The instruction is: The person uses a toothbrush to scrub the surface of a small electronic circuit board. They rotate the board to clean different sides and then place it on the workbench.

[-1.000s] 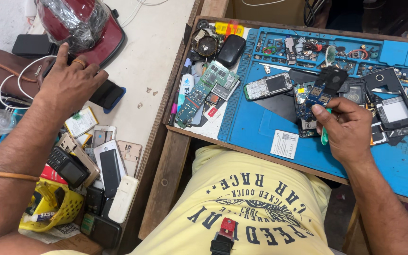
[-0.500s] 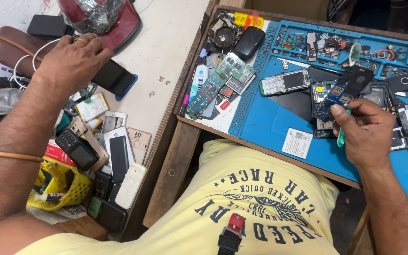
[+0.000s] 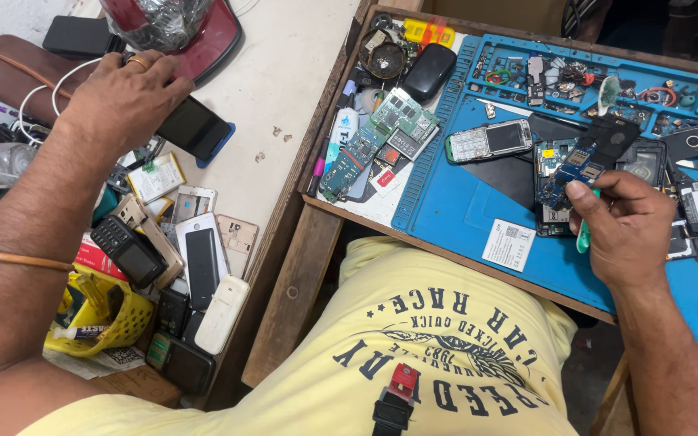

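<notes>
blue circuit board [image 3: 569, 171] pinched in right hand [image 3: 624, 230], left hand [image 3: 127, 101] flat on black phone [image 3: 195, 127]

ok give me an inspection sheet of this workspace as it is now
surface: blue repair mat on a wooden bench; pale side table to the left.
job's things: small blue circuit board and green tool in the right hand; dark smartphone under the left hand.
clutter: silver keypad phone, loose green boards, black mouse-shaped item, pile of phones and covers, yellow basket.
grips: right pinches the board, tool tucked in the fingers; left lies flat on the smartphone's end.
cables: white cable loops by the left wrist.
surroundings: red plastic-wrapped object, brown pouch.
</notes>
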